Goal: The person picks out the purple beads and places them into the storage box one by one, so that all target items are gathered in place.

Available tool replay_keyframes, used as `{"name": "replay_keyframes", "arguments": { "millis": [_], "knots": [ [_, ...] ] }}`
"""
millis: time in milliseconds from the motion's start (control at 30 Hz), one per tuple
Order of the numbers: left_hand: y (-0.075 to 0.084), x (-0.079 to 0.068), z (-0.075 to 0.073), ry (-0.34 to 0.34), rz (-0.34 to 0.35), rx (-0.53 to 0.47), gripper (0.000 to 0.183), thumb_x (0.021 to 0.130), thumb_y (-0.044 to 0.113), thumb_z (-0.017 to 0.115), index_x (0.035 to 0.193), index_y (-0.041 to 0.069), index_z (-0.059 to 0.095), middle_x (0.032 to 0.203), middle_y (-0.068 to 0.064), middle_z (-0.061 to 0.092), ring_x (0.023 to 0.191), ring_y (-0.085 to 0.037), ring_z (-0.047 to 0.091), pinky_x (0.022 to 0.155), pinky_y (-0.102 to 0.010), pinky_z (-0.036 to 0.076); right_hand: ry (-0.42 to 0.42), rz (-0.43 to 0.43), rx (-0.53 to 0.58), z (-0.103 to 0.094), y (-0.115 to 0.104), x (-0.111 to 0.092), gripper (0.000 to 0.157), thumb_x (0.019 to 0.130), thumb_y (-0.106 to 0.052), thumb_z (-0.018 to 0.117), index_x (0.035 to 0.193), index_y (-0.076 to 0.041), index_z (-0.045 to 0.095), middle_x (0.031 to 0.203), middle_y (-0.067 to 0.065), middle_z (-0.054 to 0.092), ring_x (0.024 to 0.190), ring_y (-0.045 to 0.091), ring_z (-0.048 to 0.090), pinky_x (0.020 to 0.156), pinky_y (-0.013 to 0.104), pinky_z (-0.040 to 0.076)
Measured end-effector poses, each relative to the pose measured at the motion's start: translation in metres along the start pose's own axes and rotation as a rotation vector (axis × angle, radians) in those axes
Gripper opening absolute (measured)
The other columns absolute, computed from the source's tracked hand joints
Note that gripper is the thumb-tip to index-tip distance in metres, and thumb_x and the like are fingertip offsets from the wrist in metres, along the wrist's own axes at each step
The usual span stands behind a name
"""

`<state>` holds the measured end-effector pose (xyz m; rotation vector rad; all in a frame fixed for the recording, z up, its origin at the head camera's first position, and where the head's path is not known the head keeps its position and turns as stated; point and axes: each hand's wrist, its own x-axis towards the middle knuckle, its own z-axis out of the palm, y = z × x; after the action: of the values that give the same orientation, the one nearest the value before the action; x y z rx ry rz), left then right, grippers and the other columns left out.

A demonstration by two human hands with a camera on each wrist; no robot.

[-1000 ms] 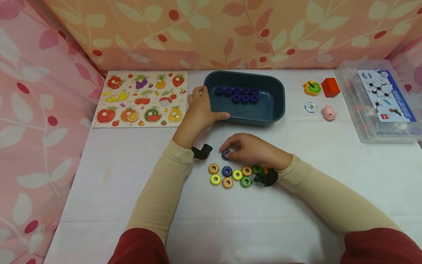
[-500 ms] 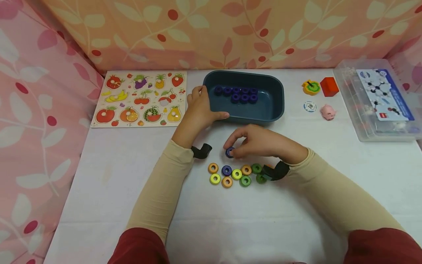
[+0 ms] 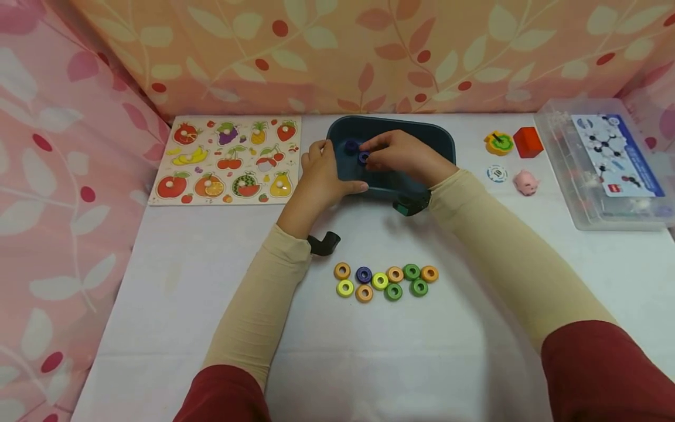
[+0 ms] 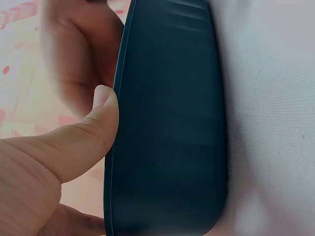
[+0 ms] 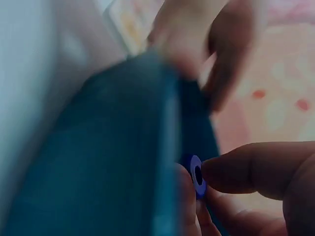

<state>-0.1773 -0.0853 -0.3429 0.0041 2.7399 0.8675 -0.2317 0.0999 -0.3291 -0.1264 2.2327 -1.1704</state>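
Note:
In the head view my left hand [image 3: 321,179] grips the left end of a dark teal plastic tub [image 3: 445,138], the thumb lying along its front rim. The left wrist view shows that thumb [image 4: 104,115] against the rim. My right hand [image 3: 406,153] reaches over the tub and pinches a purple ring [image 3: 363,157] between thumb and fingers. The right wrist view shows the same purple ring [image 5: 195,164] just inside the tub wall. Another purple ring [image 3: 351,146] lies in the tub to its left; my right hand hides the others there.
Several orange, yellow and green rings and one purple ring [image 3: 364,274] lie on the white cloth in front. A fruit puzzle board [image 3: 200,170] is at left. A toy pig [image 3: 526,183], red block [image 3: 528,142], chip [image 3: 497,173] and clear case [image 3: 585,205] stand at right.
My right hand has lifted the purple ring from the cloth and carried it forward, over into the tub. My left hand has stayed on the tub's left end.

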Motion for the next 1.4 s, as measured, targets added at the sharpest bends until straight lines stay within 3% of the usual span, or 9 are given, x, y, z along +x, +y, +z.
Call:
{"name": "replay_keyframes", "arguments": {
  "millis": [167, 400, 533, 667, 867, 967, 1067, 1167, 1400],
  "knots": [
    [0.002, 0.000, 0.001, -0.007, 0.005, 0.004, 0.117, 0.080, 0.056, 0.079, 0.161, 0.006, 0.011, 0.165, -0.012, 0.011, 0.147, -0.034, 0.016, 0.119, -0.042, 0.031, 0.025, 0.051, 0.005, 0.003, 0.007, 0.021, 0.046, 0.098, -0.014, 0.059, 0.144, -0.013, 0.055, 0.138, 0.008, 0.060, 0.115, 0.015, 0.062, 0.106, 0.034, 0.047],
    [0.003, 0.000, -0.001, -0.003, 0.007, 0.012, 0.117, 0.079, 0.056, 0.079, 0.161, 0.007, 0.011, 0.165, -0.012, 0.011, 0.146, -0.033, 0.016, 0.119, -0.042, 0.031, 0.101, -0.022, -0.120, 0.003, 0.010, 0.018, 0.050, 0.096, -0.017, 0.064, 0.144, -0.013, 0.054, 0.146, 0.010, 0.054, 0.127, 0.021, 0.051, 0.112, 0.039, 0.040],
    [0.003, 0.000, 0.000, 0.000, 0.005, 0.014, 0.118, 0.078, 0.056, 0.079, 0.161, 0.006, 0.011, 0.165, -0.012, 0.011, 0.147, -0.033, 0.016, 0.119, -0.042, 0.031, 0.134, -0.043, -0.144, 0.001, 0.013, -0.001, 0.038, 0.098, -0.028, 0.062, 0.135, -0.018, 0.063, 0.138, 0.004, 0.059, 0.118, 0.019, 0.055, 0.105, 0.038, 0.046],
    [0.002, -0.001, 0.001, 0.005, 0.007, 0.008, 0.118, 0.079, 0.055, 0.080, 0.161, 0.005, 0.012, 0.165, -0.012, 0.011, 0.147, -0.034, 0.016, 0.119, -0.042, 0.031, 0.096, -0.068, -0.141, 0.009, 0.014, -0.035, 0.029, 0.098, -0.033, 0.065, 0.121, -0.018, 0.073, 0.123, 0.002, 0.069, 0.103, 0.016, 0.062, 0.093, 0.034, 0.052],
    [-0.001, -0.001, 0.000, 0.023, 0.015, 0.001, 0.116, 0.078, 0.053, 0.081, 0.160, 0.005, 0.014, 0.165, -0.013, 0.012, 0.147, -0.034, 0.017, 0.118, -0.042, 0.032, -0.089, -0.278, -0.321, 0.044, 0.027, -0.082, 0.017, 0.091, -0.023, 0.074, 0.105, -0.016, 0.080, 0.099, -0.002, 0.075, 0.079, 0.014, 0.061, 0.070, 0.030, 0.048],
    [-0.002, -0.001, 0.000, 0.023, 0.015, -0.005, 0.116, 0.079, 0.052, 0.082, 0.160, 0.006, 0.014, 0.165, -0.013, 0.012, 0.147, -0.033, 0.016, 0.119, -0.041, 0.031, -0.174, -0.317, -0.381, 0.067, 0.036, -0.096, 0.014, 0.088, -0.022, 0.076, 0.101, -0.020, 0.080, 0.093, -0.007, 0.071, 0.072, 0.012, 0.060, 0.067, 0.029, 0.048],
    [-0.001, -0.001, 0.000, 0.012, 0.014, -0.011, 0.116, 0.079, 0.052, 0.081, 0.161, 0.007, 0.013, 0.166, -0.012, 0.011, 0.148, -0.033, 0.016, 0.119, -0.041, 0.030, -0.210, -0.309, -0.404, 0.085, 0.045, -0.104, 0.014, 0.085, -0.024, 0.079, 0.099, -0.024, 0.080, 0.094, -0.009, 0.068, 0.074, 0.010, 0.059, 0.070, 0.029, 0.049],
    [0.000, -0.002, 0.000, 0.004, 0.007, -0.019, 0.116, 0.079, 0.052, 0.081, 0.161, 0.007, 0.012, 0.166, -0.012, 0.009, 0.148, -0.032, 0.015, 0.119, -0.041, 0.030, -0.194, -0.312, -0.433, 0.094, 0.053, -0.104, 0.014, 0.084, -0.026, 0.081, 0.098, -0.028, 0.079, 0.092, -0.011, 0.066, 0.074, 0.008, 0.056, 0.071, 0.029, 0.048],
    [0.001, -0.003, 0.000, 0.006, 0.006, -0.015, 0.117, 0.079, 0.052, 0.081, 0.161, 0.007, 0.011, 0.166, -0.013, 0.010, 0.148, -0.032, 0.015, 0.120, -0.042, 0.030, -0.128, -0.342, -0.423, 0.091, 0.060, -0.096, 0.014, 0.089, -0.024, 0.076, 0.102, -0.028, 0.078, 0.101, -0.011, 0.068, 0.082, 0.009, 0.057, 0.077, 0.030, 0.047]
  ]
}}
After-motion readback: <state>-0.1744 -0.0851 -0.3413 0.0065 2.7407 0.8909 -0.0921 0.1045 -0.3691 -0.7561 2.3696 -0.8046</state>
